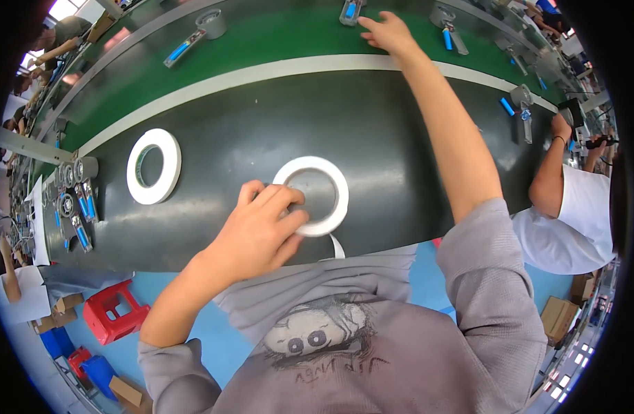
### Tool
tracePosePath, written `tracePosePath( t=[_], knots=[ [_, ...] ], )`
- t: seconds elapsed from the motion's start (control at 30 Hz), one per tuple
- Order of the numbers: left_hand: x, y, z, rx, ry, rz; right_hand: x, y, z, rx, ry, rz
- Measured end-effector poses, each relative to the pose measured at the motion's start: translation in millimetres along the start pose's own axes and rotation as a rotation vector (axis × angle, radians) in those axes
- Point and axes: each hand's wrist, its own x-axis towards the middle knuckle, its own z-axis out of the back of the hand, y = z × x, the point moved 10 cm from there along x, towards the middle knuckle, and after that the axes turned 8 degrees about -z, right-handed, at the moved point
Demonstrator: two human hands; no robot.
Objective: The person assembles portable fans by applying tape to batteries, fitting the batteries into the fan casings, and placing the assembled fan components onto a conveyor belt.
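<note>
A roll of white tape (339, 200) lies on the dark table in front of me, with a loose tape end (337, 246) hanging by the table's front edge. My left hand (265, 221) is closed over the roll's left rim, fingers bent into the ring. Far ahead, my right hand (389, 34) is stretched over the green conveyor belt (282, 41) with its fingers apart. Its fingertips are beside a small device with a blue cylinder (350, 12), partly cut off by the picture's top edge; I cannot tell whether they touch it.
A second white tape roll (170, 165) lies to the left. Several grey round-headed units with blue cylinders (85, 169) crowd the table's left end. More such units (211, 24) lie on the belt. At the right, a co-worker's arm (548, 172) rests near another unit (524, 114).
</note>
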Motion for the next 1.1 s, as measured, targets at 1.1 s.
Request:
tracePosePath(
  t=[1.1],
  knots=[
    [13.9, -9.1, -5.5, 0.151, -0.383, 0.207, 51.3, -64.3, 174.1, -0.426, -0.122, 0.223]
  ],
)
